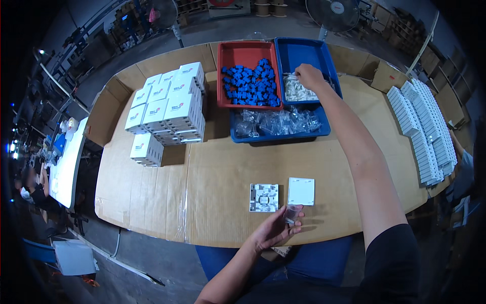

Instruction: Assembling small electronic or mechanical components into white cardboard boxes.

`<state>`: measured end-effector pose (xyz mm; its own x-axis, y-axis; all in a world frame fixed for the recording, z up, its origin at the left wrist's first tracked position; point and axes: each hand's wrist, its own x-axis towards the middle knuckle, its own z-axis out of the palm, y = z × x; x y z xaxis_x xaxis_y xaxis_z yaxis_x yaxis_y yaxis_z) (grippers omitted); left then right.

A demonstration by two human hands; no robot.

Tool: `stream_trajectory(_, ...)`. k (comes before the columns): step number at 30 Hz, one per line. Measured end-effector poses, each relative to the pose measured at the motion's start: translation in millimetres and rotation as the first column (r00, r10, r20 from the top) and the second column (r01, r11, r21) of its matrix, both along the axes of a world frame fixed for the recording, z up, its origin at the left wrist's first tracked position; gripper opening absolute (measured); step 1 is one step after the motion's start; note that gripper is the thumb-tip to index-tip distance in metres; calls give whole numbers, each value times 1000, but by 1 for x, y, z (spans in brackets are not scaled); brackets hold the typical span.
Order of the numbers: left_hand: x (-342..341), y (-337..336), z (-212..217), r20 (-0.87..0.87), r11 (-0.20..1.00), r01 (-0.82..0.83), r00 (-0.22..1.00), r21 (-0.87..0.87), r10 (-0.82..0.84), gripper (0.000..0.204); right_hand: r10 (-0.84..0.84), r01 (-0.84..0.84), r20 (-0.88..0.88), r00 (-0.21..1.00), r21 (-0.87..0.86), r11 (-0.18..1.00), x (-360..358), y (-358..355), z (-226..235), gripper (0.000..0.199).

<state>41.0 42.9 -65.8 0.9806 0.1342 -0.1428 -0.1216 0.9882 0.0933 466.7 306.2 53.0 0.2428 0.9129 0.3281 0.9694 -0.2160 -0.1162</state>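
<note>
Near the table's front edge, my left hand [276, 228] holds a small clear plastic bag [292, 215] between thumb and fingers. Just beyond it lie a square white-and-grey plastic base [264, 197] with inner fittings and a plain white square cover [301, 191], side by side. My right arm stretches forward to the far blue tray [301, 48]. There my right hand [310, 77], its fingers closed, is over small white parts [298, 90]. Whatever those fingertips hold is hidden.
A red tray [221, 76] holds many blue parts; a nearer blue tray [278, 137] holds clear bags. White boxes [172, 109] are stacked at left, and rows of white square pieces [422, 131] stand at right. Cardboard walls [349, 57] rim the table. Another person [40, 190] is at far left.
</note>
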Motion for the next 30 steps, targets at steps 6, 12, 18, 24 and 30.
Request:
stream_trajectory(6,3,4,10,-38,1000,18,999,1,-18,54,-3,4,22,1000,-18,1000,10,-3,-1,13)
stream_trajectory(12,9,2,3,26,1000,16,1000,16,-16,53,76,119,-455,887,386,915,28,-43,17,15)
stream_trajectory(18,-2,-1,2,-26,999,-22,999,42,23,53,615,156,-782,-95,599,785,-77,-161,82,26)
stream_trajectory(24,-1,-4,-1,-98,999,-39,994,38,43,54,629,125,-767,-127,616,777,-102,-216,91,32)
stream_trajectory(30,-1,-4,12,-191,993,-68,978,94,85,52,328,17,-918,223,340,940,-146,-276,32,15)
